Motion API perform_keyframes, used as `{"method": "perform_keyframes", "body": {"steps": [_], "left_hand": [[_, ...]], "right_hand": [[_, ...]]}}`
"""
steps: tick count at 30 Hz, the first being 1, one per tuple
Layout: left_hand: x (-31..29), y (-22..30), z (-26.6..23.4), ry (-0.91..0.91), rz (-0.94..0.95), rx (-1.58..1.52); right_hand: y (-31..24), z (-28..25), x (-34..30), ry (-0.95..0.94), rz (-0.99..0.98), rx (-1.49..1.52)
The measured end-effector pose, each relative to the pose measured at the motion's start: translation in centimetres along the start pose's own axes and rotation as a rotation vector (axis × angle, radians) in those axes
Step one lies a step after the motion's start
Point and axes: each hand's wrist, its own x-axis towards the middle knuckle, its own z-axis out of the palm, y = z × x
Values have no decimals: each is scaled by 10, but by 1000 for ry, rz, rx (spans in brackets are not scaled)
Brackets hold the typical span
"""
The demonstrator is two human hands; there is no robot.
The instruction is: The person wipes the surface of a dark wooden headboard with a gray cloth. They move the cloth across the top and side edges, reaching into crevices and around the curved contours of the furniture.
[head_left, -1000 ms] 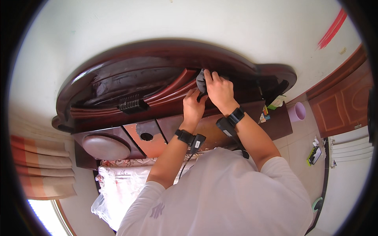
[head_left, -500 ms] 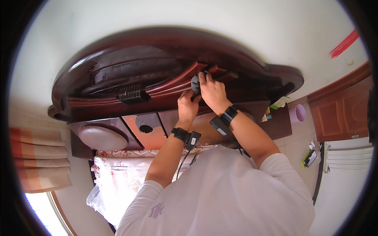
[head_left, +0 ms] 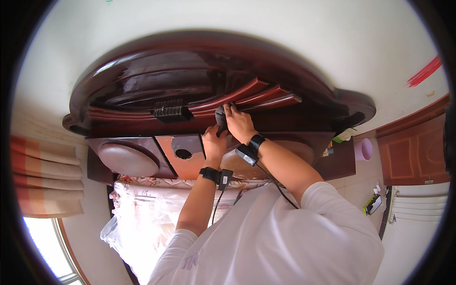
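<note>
Dark-grey crumpled cloth (head_left: pixel 220 115) sits on the long, glossy red-brown strips (head_left: pixel 237 96) that run across the dark, polished wooden headboard (head_left: pixel 209 42), right of the headboard's middle and nearer its lower edge than its arched top. Both your hands are close together and clamped on it: your right hand (head_left: pixel 240 124) pinches its upper part against the strips, and your left hand (head_left: pixel 214 141) grips its lower end just below.

A small purple emblem (head_left: pixel 190 261) marks your white shirt (head_left: pixel 285 228), and a white label shows on the black box (head_left: pixel 225 180) strapped at your left wrist; the label is too small to make out.

Behind the headboard rises a pale wall (head_left: pixel 294 42) with a red painted streak (head_left: pixel 424 71) toward its right. Along the headboard's lower edge you have a brown oval padded panel (head_left: pixel 128 159) and a worn orange-brown panel with a round dark hole (head_left: pixel 168 164). Clear plastic sheeting (head_left: pixel 142 213) covers the bed below them.

A black ribbed bracket (head_left: pixel 172 114) encloses the strips left of your hands; their free ends fan out to your right. Your fingers hide part of the cloth. Near the lower right corner stand a green-and-white box (head_left: pixel 344 136) and a purple bin (head_left: pixel 364 149).
</note>
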Motion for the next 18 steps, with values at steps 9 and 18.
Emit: {"method": "perform_keyframes", "body": {"steps": [9,18], "left_hand": [[-18,-26,-53,97,-91,156],[-16,-10,-51,223,-31,52]], "right_hand": [[-38,28,13,-108,54,441],[-50,38,11,115,889,1802]]}}
